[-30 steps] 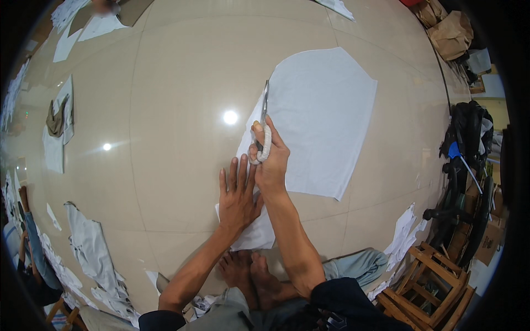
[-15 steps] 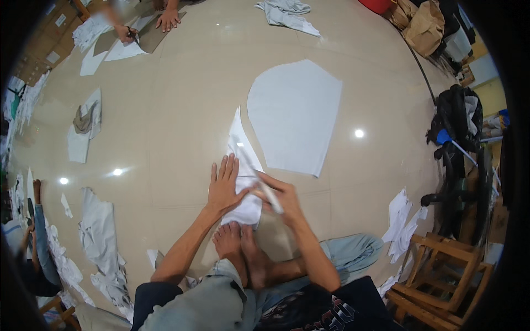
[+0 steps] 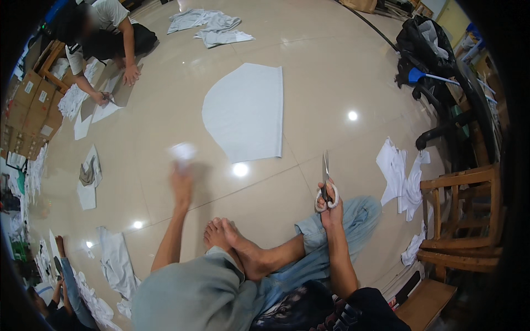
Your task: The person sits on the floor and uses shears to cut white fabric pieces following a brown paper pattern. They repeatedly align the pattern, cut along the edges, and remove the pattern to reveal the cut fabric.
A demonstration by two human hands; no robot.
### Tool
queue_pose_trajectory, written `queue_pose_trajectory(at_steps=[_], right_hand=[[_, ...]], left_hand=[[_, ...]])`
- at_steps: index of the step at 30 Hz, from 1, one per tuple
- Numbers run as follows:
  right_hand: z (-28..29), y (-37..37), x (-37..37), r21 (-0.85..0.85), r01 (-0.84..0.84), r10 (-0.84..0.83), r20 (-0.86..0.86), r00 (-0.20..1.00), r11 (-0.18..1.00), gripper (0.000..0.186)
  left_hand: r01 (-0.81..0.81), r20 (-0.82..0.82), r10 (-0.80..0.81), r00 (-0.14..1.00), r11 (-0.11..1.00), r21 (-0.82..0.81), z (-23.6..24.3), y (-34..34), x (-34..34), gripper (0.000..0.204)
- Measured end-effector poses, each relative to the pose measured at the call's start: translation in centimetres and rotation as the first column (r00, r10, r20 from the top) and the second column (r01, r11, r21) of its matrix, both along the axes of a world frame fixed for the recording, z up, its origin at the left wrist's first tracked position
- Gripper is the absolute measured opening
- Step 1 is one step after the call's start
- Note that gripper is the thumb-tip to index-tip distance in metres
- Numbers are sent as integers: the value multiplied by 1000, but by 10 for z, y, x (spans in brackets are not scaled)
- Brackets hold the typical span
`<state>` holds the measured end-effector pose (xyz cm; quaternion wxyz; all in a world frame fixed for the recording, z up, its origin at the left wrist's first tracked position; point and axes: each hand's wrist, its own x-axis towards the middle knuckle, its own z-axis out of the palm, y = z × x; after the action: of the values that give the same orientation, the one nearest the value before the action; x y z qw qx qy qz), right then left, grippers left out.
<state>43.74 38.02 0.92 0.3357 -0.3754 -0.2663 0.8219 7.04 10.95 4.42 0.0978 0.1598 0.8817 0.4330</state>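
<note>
My right hand (image 3: 329,209) holds white-handled scissors (image 3: 326,185) with the blades pointing up and away, above my bent knee in blue jeans. My left hand (image 3: 181,182) is stretched forward over the shiny floor, gripping a small white fabric scrap (image 3: 183,151) that is blurred with motion. A large cut piece of pale grey fabric (image 3: 245,110) lies flat on the floor beyond both hands. My bare feet (image 3: 226,237) rest crossed between my arms.
Another person (image 3: 102,33) crouches at the far left over white pieces. White scraps (image 3: 400,171) lie at right by a wooden chair (image 3: 461,220). A black office chair (image 3: 436,60) stands far right, cardboard boxes (image 3: 30,105) far left, more scraps (image 3: 113,259) near left.
My hands came off the fabric strip on the floor. The right hand lifted the scissors to the right; the left hand swung forward-left holding a scrap. The view tilted up.
</note>
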Motion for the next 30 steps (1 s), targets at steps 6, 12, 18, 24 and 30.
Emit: queue_pose_trajectory(at_steps=[6,12,18,24,30], right_hand=[[-2,-1,-3,48,19,-28,209,978,999,60],[-14,-15,-24,230,-82,-29,440,897,970,49],[-38,68,-10,590,-733,-536,761,364,338,56],[15,108,-34,159,-907,-463,885,-45,391,46],[-7,38,-65,574,-819,-428,741,517,5,29]], left_hand=[[761,-238,-779,579,622,-184,53,147,105,69],[486,-354,-707,612,690,-537,-68,126,31,77],[470,-215,-668,712,682,-561,-69,82,75,72],[78,-266,-77,961,997,-7,-64,19,93,43],[-360,235,312,921,911,201,-70,-14,1,27]])
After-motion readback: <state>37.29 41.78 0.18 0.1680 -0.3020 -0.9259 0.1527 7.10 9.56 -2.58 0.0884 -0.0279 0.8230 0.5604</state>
